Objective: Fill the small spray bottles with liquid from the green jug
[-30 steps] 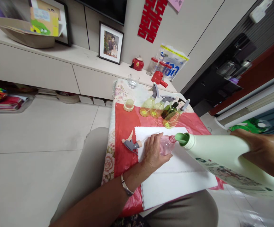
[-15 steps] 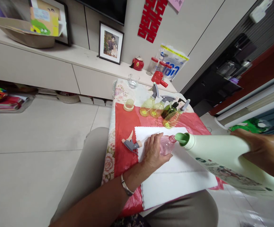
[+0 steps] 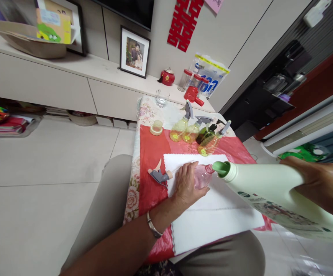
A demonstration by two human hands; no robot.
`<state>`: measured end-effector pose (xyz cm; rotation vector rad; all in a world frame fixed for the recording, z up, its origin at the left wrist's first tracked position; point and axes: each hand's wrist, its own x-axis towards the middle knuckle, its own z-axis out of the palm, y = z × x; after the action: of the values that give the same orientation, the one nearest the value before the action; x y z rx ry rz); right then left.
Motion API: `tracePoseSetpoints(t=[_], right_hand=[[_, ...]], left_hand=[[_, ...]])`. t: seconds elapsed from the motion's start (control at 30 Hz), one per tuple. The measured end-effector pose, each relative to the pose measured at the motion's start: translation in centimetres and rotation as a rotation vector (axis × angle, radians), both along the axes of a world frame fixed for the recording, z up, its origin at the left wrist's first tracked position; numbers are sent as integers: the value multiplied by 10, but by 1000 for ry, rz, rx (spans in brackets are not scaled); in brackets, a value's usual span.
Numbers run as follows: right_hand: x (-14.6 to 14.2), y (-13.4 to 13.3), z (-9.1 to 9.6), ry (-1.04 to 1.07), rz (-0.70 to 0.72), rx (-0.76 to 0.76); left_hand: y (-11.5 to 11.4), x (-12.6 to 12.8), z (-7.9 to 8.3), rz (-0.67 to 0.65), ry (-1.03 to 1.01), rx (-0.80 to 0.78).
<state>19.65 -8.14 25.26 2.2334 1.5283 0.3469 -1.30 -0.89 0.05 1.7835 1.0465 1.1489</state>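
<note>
My left hand is closed round a clear pink bottle above a white cloth. The bottle's open neck points up and to the right. At that neck is the green spout of a large pale green jug, tipped over to the left. Its handle is in the grip of my right hand, at the right edge. Whether liquid is running between the two I cannot make out. Left of my left hand lies a grey and peach spray head, with its thin tube reaching toward my fingers.
Several bottles with yellowish contents stand behind the cloth, beside a dark green pump bottle. A pale cap sits on the red cover. Farther back are a glass mug and a red-lidded jar.
</note>
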Motion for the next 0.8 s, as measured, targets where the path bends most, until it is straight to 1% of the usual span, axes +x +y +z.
tracePoseSetpoints(t=[0.1,0.33,0.5,0.67,0.8], right_hand=[[0,0,1,-1,-88,-34],[-3,1,0,4,-104,-46],[-7,3,2,20,-146,-79],[-5,2,2,3,-126,-73],[-8,2,2,2,-139,-84]], left_hand=[[0,0,0,3,-1,5],[0,0,1,1,-4,-8],[0,0,1,-3,6,-12],[0,0,2,0,10,-16],[0,0,2,3,7,-13]])
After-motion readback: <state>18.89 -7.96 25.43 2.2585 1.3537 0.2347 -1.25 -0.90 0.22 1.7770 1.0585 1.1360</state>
